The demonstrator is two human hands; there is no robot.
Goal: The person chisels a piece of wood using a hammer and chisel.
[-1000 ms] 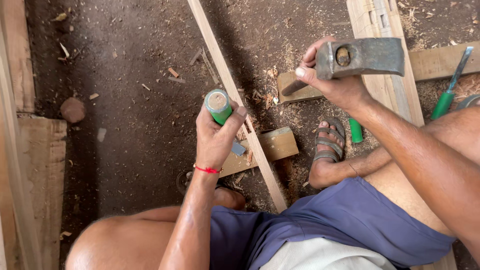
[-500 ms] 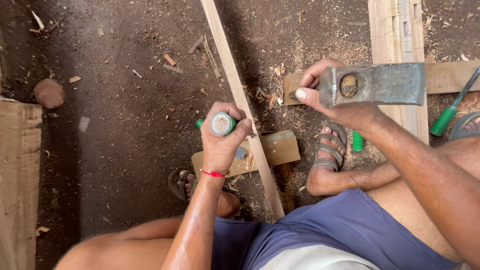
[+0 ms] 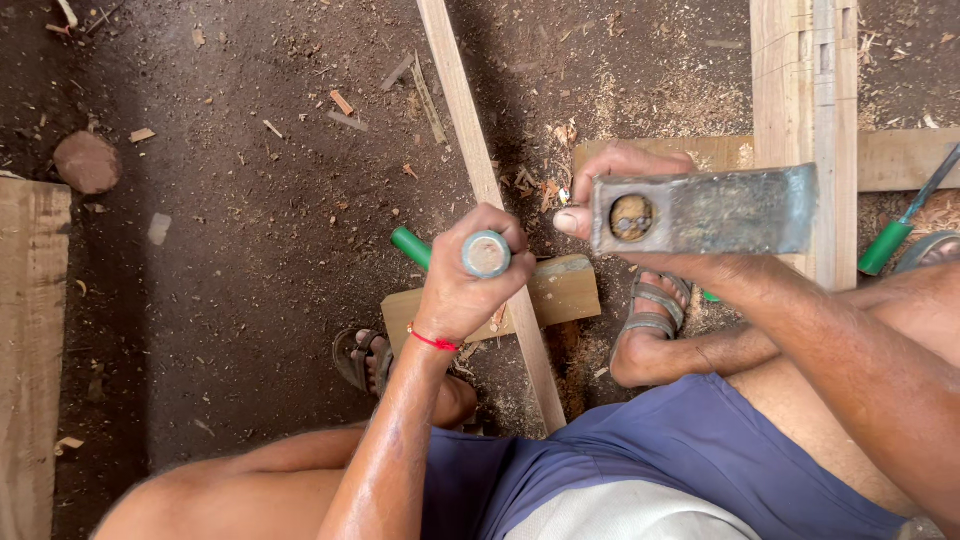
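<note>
i see the left hand (image 3: 470, 285) wrapped fully round a chisel handle (image 3: 486, 254), fingers closed tight, the worn butt end facing up at the camera. the handle's long axis runs close to the line of sight, so the blade end is hidden under the fist and i cannot tell where it lands. a green-handled tool (image 3: 411, 246) sticks out to the upper left from behind the knuckles. the fist sits over a thin wooden batten (image 3: 478, 165), which runs from top centre down toward the lap, and over a small wooden block (image 3: 565, 290) lying crosswise beneath it.

the right hand (image 3: 625, 200) is closed on a hammer head (image 3: 705, 210), held just right of the chisel butt, with a narrow gap between them. the head's long axis lies level, left to right, its eye toward the chisel.

open dirt floor (image 3: 250, 260) lies to the left, out to a plank edge (image 3: 30, 330). the right side is crowded: a wide plank (image 3: 800, 90), a sandalled foot (image 3: 650, 320), both well within reach.
</note>
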